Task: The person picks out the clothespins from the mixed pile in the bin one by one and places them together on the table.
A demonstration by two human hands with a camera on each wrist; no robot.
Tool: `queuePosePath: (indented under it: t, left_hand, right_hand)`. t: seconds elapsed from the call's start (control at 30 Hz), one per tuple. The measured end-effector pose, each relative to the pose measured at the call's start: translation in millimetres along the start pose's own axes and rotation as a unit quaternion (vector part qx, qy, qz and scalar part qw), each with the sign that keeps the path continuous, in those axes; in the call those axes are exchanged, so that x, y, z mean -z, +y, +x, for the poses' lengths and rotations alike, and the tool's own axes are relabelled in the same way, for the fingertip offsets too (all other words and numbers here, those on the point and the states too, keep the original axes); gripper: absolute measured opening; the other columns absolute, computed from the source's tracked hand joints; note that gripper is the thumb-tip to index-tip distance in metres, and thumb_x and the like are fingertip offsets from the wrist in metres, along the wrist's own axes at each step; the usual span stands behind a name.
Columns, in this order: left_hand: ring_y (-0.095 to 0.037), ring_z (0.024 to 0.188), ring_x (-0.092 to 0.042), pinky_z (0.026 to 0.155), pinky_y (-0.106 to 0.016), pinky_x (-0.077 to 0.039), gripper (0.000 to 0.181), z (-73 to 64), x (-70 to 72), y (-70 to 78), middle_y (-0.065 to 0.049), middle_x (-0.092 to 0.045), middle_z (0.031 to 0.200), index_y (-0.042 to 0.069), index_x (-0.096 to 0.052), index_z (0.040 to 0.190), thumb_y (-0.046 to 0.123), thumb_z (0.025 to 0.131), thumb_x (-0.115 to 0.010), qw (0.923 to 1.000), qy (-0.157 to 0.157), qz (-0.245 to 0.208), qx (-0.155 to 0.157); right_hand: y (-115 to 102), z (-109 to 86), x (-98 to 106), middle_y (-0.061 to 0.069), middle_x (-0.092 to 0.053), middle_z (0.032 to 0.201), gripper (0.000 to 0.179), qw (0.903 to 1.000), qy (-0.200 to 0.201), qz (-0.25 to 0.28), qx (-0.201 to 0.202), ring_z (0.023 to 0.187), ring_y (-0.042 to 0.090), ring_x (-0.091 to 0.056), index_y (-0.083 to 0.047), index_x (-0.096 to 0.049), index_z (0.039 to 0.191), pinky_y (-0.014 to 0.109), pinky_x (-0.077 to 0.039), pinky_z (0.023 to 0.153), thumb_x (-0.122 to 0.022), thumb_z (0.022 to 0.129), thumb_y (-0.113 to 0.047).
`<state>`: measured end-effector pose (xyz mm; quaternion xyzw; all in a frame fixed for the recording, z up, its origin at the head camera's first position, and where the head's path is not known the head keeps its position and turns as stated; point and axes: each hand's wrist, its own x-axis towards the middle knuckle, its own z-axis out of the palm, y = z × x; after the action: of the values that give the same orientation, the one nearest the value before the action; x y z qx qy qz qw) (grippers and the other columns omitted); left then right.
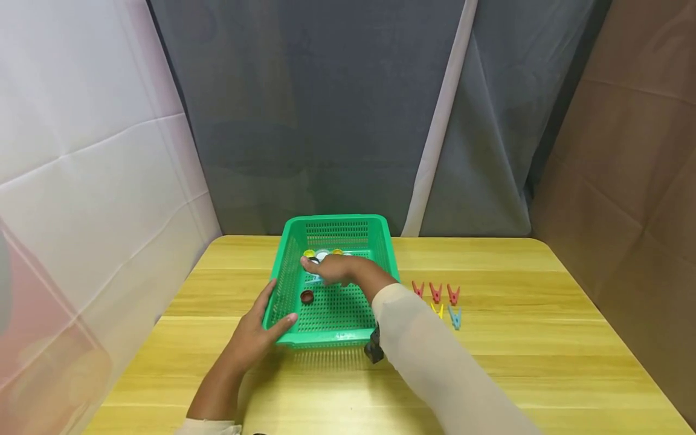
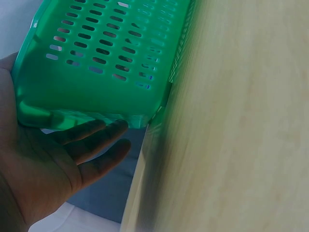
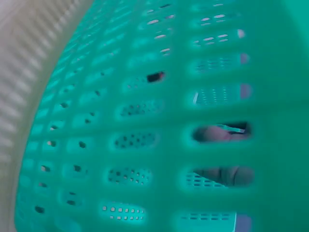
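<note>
A green plastic basket (image 1: 337, 336) with slotted walls stands on the table. My left hand (image 1: 252, 332) grips its near left corner, thumb over the rim; in the left wrist view the fingers lie along the outer wall. My right hand (image 1: 338, 269) reaches down inside the basket, fingers curled around a light blue piece (image 1: 313, 280) that looks like a clothespin, mostly hidden. Near those fingertips lie a yellow cap (image 1: 309, 253), a white cap (image 1: 322, 255) and an orange cap (image 1: 338, 251). Closer to me sits a brown cap (image 1: 307, 296). The right wrist view shows mainly the basket wall, with fingers glimpsed through slots.
Right of the basket, several clothespins lie on the wooden table (image 1: 522, 362): a row of red clothespins (image 1: 435, 293), with a yellow clothespin (image 1: 437, 310) and a blue clothespin (image 1: 455, 318) below. Cloth hangings close off the back and both sides.
</note>
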<state>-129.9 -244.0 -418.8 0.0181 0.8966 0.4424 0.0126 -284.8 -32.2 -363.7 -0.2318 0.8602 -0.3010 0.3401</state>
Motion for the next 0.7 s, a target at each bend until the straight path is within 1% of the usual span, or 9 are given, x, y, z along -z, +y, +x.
queuePosePath:
  t: [0.1,0.27,0.4,0.57,0.7]
  left_hand:
    - [-0.062,0.153,-0.041,0.117,-0.078,-0.041,0.095,-0.1,0.8,-0.2,-0.033,-0.029,0.176,0.023,-0.005,0.178,0.046,0.108,-0.065,1.0000,0.002,0.001,0.001]
    - [-0.061,0.152,-0.044,0.117,-0.076,-0.042,0.095,-0.5,2.0,-1.9,-0.034,-0.031,0.175,0.022,-0.006,0.178,0.045,0.108,-0.066,1.0000,0.002,-0.006,-0.002]
    - [-0.061,0.150,-0.047,0.115,-0.075,-0.045,0.096,-0.6,2.5,-2.7,-0.034,-0.033,0.173,0.022,-0.005,0.178,0.044,0.108,-0.066,0.9999,0.001,-0.014,-0.005]
    - [-0.061,0.149,-0.048,0.115,-0.075,-0.045,0.097,-0.5,2.7,-2.9,-0.034,-0.033,0.174,0.023,-0.005,0.178,0.046,0.107,-0.066,0.9999,0.001,-0.012,0.001]
    - [-0.062,0.151,-0.046,0.116,-0.076,-0.043,0.097,0.0,3.1,-2.8,-0.033,-0.031,0.174,0.024,-0.005,0.178,0.047,0.107,-0.066,0.9999,0.001,-0.008,0.006]
  right_hand:
    - [-0.8,-4.0,2.7,0.019,-0.045,0.172,0.087,0.9999,-0.004,0.011,0.005,0.156,0.039,-0.050,-0.008,-0.031,0.173,0.060,-0.038,0.129,-0.026,0.113,-0.071]
    - [-1.7,-11.0,4.6,0.013,-0.024,0.183,0.084,0.9988,-0.023,0.037,0.022,0.159,0.038,-0.046,-0.014,-0.026,0.175,0.057,-0.030,0.134,-0.024,0.113,-0.070]
    - [-1.8,-16.1,6.4,0.010,-0.016,0.185,0.082,0.9973,-0.035,0.051,0.040,0.160,0.038,-0.044,-0.015,-0.021,0.176,0.057,-0.027,0.135,-0.021,0.114,-0.068]
    - [2.0,-22.5,8.5,0.009,-0.014,0.185,0.082,0.9965,-0.029,0.063,0.048,0.157,0.037,-0.049,-0.013,-0.018,0.176,0.051,-0.029,0.135,-0.020,0.114,-0.067]
    - [8.3,-27.5,10.2,0.010,-0.015,0.185,0.084,0.9963,-0.022,0.069,0.046,0.156,0.036,-0.051,-0.013,-0.016,0.177,0.049,-0.027,0.136,-0.022,0.113,-0.068]
